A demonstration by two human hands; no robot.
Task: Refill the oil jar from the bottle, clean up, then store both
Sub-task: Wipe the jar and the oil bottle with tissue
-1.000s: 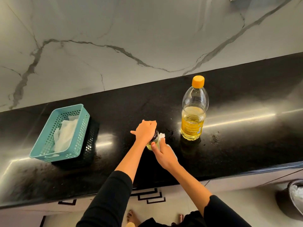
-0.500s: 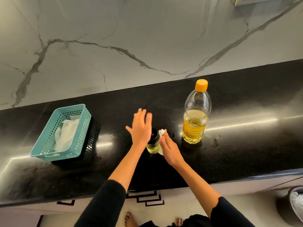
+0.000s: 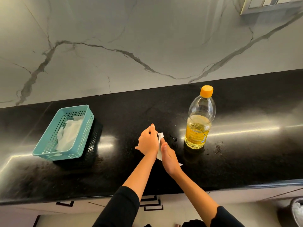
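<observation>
The small oil jar sits on the black counter (image 3: 246,161) and is almost wholly hidden behind my hands. My left hand (image 3: 148,141) is closed over the jar's top. My right hand (image 3: 168,157) presses a white tissue (image 3: 161,135) against the jar's right side. The clear oil bottle (image 3: 199,118) with an orange cap stands upright to the right, about half full, apart from both hands. A small dark oil smear (image 3: 174,138) lies between the jar and the bottle.
A teal plastic basket (image 3: 49,145) holding white tissues stands on the counter at the left. A white marble wall (image 3: 147,46) rises behind the counter. A bin rim (image 3: 296,212) shows on the floor at the bottom right.
My left hand, lifted open above the jar half a second ago, has come back down and closed on its top. My right hand stays against the jar with the tissue.
</observation>
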